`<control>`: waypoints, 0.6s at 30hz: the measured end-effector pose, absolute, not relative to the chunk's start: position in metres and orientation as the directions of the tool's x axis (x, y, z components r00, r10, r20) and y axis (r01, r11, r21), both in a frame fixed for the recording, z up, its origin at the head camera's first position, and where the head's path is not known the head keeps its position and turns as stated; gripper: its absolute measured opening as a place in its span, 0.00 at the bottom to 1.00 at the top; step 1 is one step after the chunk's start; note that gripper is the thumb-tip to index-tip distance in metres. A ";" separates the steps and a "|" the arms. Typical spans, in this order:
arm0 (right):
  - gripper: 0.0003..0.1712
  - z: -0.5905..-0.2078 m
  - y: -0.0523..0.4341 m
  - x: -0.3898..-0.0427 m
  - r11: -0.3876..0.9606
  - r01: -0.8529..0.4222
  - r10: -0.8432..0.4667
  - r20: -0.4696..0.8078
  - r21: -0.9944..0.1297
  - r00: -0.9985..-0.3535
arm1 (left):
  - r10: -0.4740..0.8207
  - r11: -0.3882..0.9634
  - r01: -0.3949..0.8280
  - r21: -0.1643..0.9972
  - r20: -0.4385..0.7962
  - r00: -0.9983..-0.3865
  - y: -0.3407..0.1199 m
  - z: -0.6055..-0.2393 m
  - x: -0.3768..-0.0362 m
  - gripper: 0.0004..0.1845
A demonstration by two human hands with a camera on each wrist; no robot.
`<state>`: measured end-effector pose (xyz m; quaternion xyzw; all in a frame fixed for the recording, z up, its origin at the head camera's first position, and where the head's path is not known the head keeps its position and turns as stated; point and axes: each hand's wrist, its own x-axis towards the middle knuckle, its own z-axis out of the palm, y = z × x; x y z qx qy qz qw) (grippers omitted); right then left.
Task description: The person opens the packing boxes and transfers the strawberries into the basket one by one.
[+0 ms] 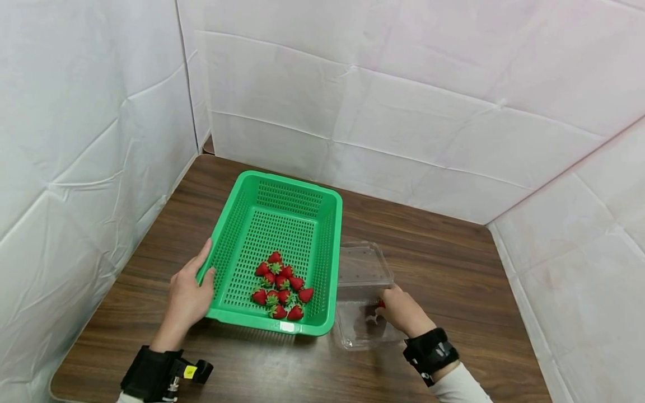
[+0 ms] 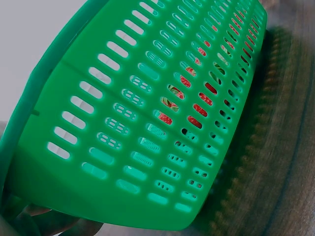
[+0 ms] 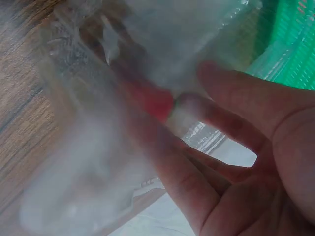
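Note:
My left hand grips the left rim of a green perforated plastic basket, thumb over the rim and fingers curled beneath it in the left wrist view. Several red strawberries with green leaves lie gathered in the basket's near half. Right of it sits an opened clear plastic clamshell box, its lid folded back. My right hand is at the box's right side, fingers curled about a single strawberry, blurred in the right wrist view and mostly covered in the head view.
Everything stands on a dark wood-grain table. White sheeting hangs behind it and along both sides. The basket's right rim overlaps the box's left edge in the head view.

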<state>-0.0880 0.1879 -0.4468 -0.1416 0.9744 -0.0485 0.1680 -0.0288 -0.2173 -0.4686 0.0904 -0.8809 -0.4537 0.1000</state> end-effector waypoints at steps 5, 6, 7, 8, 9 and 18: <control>0.06 -0.451 0.188 -0.090 0.967 -0.223 -0.251 -0.351 -0.119 -0.902 | -0.250 0.571 -0.067 0.818 0.096 -0.964 -0.217 -0.468 -0.029 0.32; 0.05 -0.452 0.188 -0.091 0.968 -0.223 -0.249 -0.355 -0.111 -0.901 | -0.250 0.571 -0.067 0.818 0.095 -0.964 -0.217 -0.468 -0.029 0.32; 0.05 -0.454 0.188 -0.091 0.968 -0.225 -0.249 -0.357 -0.106 -0.901 | -0.249 0.570 -0.068 0.819 0.094 -0.964 -0.217 -0.468 -0.029 0.32; 0.05 -0.455 0.188 -0.091 0.968 -0.229 -0.252 -0.355 -0.104 -0.900 | -0.249 0.568 -0.068 0.820 0.092 -0.964 -0.217 -0.468 -0.029 0.32; 0.06 -0.457 0.189 -0.091 0.967 -0.234 -0.255 -0.354 -0.103 -0.900 | -0.247 0.566 -0.067 0.822 0.092 -0.965 -0.217 -0.468 -0.029 0.32; 0.10 -0.459 0.188 -0.087 0.950 -0.264 -0.307 -0.365 -0.164 -0.879 | -0.237 0.534 -0.037 0.845 0.107 -0.966 -0.217 -0.467 -0.030 0.33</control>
